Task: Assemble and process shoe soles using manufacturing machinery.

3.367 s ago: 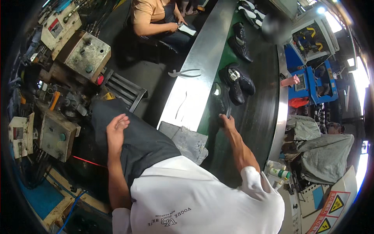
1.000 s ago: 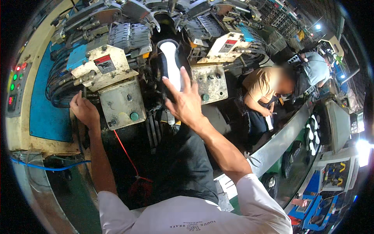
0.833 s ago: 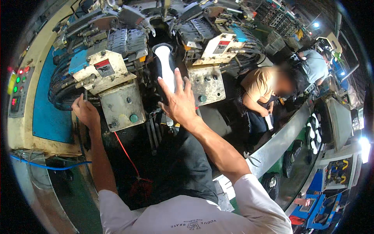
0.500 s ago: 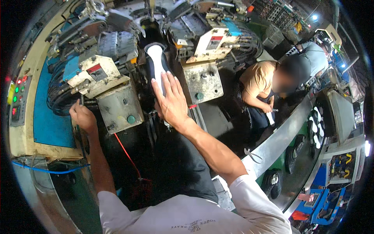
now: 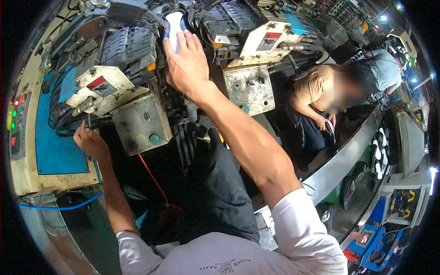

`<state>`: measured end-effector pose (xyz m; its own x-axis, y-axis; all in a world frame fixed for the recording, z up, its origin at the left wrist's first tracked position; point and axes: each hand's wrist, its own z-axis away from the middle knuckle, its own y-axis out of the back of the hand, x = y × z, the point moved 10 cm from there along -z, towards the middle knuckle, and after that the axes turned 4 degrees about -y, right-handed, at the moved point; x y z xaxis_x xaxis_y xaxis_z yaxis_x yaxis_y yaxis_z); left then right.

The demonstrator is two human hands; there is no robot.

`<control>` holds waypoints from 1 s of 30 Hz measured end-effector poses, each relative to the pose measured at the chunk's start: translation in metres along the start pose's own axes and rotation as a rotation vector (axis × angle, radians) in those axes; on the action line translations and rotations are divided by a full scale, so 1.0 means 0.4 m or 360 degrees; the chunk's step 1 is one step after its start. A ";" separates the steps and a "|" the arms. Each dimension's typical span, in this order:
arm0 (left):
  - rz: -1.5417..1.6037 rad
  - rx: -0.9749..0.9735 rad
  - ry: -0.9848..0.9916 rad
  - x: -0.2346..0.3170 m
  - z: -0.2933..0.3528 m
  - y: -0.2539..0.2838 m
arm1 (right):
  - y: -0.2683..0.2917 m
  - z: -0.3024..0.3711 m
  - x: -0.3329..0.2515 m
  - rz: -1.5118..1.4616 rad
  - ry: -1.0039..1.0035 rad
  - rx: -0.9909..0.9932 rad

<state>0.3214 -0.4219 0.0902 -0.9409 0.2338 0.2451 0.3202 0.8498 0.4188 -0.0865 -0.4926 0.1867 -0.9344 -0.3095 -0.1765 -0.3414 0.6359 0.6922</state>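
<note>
A dark shoe upper with a white sole board (image 5: 174, 24) sits toe-first among the jaws of a shoe-lasting machine, sole side up. Over its heel end lies my right hand (image 5: 188, 66), fingers along the white board and thumb at the left side; the heel is hidden beneath the palm. My left hand (image 5: 93, 143) is curled at the machine's left side, fingertips closed by a threaded rod (image 5: 90, 120) below the left cream bracket (image 5: 101, 89). What those fingers hold is hidden.
Metal control boxes (image 5: 141, 126) (image 5: 249, 89) flank the shoe. A lit button panel (image 5: 17, 121) stands far left. At right, a co-worker in a tan shirt (image 5: 314, 87) handles a white-soled piece beside a metal ledge (image 5: 337, 158). Shoes (image 5: 350, 185) lie beyond it.
My right hand and the shoe upper have moved forward, deeper between the machine's jaws. My left hand stays by the rod, slightly lower. The view has shifted, and the co-worker's hands have moved.
</note>
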 end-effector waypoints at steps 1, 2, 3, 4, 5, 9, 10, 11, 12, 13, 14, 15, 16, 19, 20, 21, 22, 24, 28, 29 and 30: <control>-0.0056 0.0007 -0.0001 -0.007 0.002 0.004 | 0.001 -0.001 -0.009 -0.0007 0.0003 -0.0003; -0.0058 -0.0001 0.0003 -0.015 0.006 0.008 | 0.003 0.004 -0.015 0.0037 -0.0003 -0.0026; -0.0116 -0.0006 0.0025 -0.028 0.005 0.015 | 0.007 0.002 -0.018 0.0083 -0.0010 -0.0049; -0.0174 -0.0011 0.0046 -0.038 0.007 0.023 | 0.012 -0.005 -0.027 0.0017 0.0002 -0.0026; -0.0159 -0.0022 0.0046 -0.028 0.006 0.023 | 0.019 -0.012 -0.029 0.0037 -0.0003 -0.0006; -0.0090 -0.0021 0.0007 -0.010 0.003 0.034 | 0.021 -0.049 -0.039 0.0059 -0.0036 -0.0114; -0.0051 -0.0005 0.0041 -0.007 0.007 0.029 | 0.022 -0.055 -0.037 0.0063 -0.0037 -0.0044; -0.0002 0.0003 0.0067 -0.005 0.002 0.016 | 0.016 -0.051 -0.025 0.0075 -0.0050 0.0027; 0.0006 0.0002 0.0058 -0.005 0.001 0.017 | 0.011 -0.052 -0.024 0.0108 -0.0032 -0.0002; -0.0078 -0.0030 0.0063 -0.008 -0.006 0.012 | 0.013 -0.058 -0.017 0.0113 -0.0042 0.0006; -0.0146 -0.0072 0.0064 -0.009 -0.007 -0.004 | 0.017 -0.057 -0.001 0.0043 -0.0045 0.0018; -0.0122 -0.0072 0.0039 -0.014 -0.013 -0.015 | 0.031 -0.063 0.011 -0.0031 -0.0049 0.0045; -0.0085 -0.0034 -0.0058 -0.002 -0.019 -0.026 | 0.046 -0.067 0.026 -0.0069 -0.0043 0.0057; -0.0090 0.0005 -0.0133 -0.023 -0.011 0.011 | 0.110 -0.001 -0.018 -0.0338 -0.0002 0.0049; -0.0060 0.0008 -0.0112 -0.011 -0.008 -0.008 | 0.138 0.063 -0.003 -0.0359 0.0002 0.0136; -0.0071 0.0011 -0.0115 -0.021 0.000 0.010 | 0.160 0.141 -0.013 -0.0503 -0.0050 0.0109; -0.0109 0.0031 -0.0103 -0.026 0.004 0.026 | 0.192 0.228 -0.022 -0.0537 -0.0091 0.0099; -0.0103 0.0056 -0.0106 -0.018 -0.001 0.028 | 0.191 0.489 0.027 -0.0703 -0.0482 -0.0225; -0.0196 -0.0026 -0.0251 -0.027 0.006 -0.007 | 0.379 1.220 0.168 -0.0303 -0.1242 -0.0394; -0.0267 0.0001 -0.0389 -0.041 -0.001 -0.013 | 0.474 1.420 0.187 -0.0104 -0.1350 -0.0339; -0.0305 -0.0093 -0.0323 -0.094 -0.020 -0.041 | 0.563 1.708 0.220 -0.0013 -0.1677 -0.0335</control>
<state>0.3523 -0.4483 0.0812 -0.9859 0.1662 -0.0210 0.1345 0.8602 0.4919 -0.3153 0.1067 -0.1510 -0.5837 0.5164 -0.6266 -0.4177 0.4708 0.7771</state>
